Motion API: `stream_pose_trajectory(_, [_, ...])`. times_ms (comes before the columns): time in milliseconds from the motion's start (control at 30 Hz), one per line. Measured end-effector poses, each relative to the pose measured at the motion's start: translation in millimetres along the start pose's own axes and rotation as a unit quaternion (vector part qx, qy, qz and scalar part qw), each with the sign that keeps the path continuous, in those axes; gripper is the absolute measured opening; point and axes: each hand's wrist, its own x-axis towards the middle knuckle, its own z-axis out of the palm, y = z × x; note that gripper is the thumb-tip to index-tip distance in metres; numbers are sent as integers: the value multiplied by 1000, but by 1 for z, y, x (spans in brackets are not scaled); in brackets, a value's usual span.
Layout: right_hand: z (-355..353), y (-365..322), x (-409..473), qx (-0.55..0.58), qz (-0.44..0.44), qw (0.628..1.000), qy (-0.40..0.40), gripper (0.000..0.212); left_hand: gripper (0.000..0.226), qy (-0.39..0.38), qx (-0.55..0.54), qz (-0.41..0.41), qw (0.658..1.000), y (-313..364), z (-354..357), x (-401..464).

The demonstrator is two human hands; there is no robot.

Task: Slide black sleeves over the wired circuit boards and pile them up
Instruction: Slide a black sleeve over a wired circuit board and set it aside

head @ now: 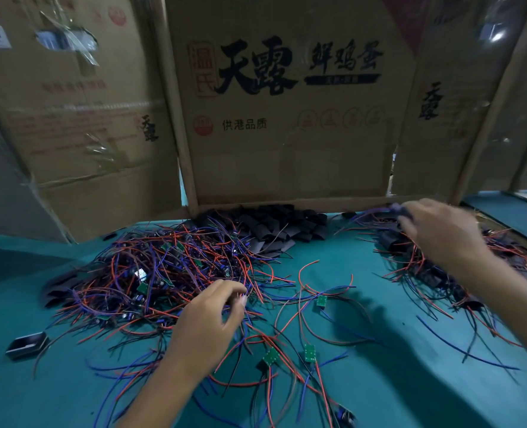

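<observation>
My left hand (206,322), fingers curled, pinches wires at the near edge of the large tangle of unsleeved wired circuit boards (163,273) on the left of the teal counter (364,381). My right hand (441,233) reaches over the pile of sleeved boards (435,273) at the far right; motion blur hides its fingertips, though something dark appears between them, so I cannot tell its grip for certain. A heap of loose black sleeves (274,227) lies at the back, against the cardboard box wall (287,118). Three bare green boards (321,301) (271,356) (310,353) lie separated in the middle foreground, their red, blue and black leads sprawling.

Progress, as I judge it: the unsleeved tangle is clearly larger than the finished pile, so most of the work remains.

Room for moving: cardboard closes the back and both far corners; a wooden frame edge (503,233) borders the finished pile on the right. Open counter lies between the two piles and toward me, crossed by stray leads that could snag
</observation>
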Motion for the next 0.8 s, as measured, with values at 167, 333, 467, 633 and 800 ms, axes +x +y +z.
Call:
stream_pose_trajectory(167, [23, 1, 43, -26, 100, 990, -99, 31, 6, 19, 94, 43, 994, -8, 7, 2])
stream_pose_trajectory(333, [89, -99, 73, 152, -3, 950, -271, 54, 4, 12, 138, 81, 987, -10, 12, 3])
stream_pose_trajectory(467, [133, -124, 91, 181, 27, 924, -336, 80, 6, 19, 140, 76, 987, -17, 8, 4])
stream_pose_trajectory(633, [159, -123, 89, 134, 4, 955, -263, 68, 9, 17, 146, 87, 985, -18, 8, 5])
stream_pose_trajectory(800, [111, -123, 53, 215, 69, 958, -179, 63, 4, 27, 136, 99, 985, -10, 10, 5])
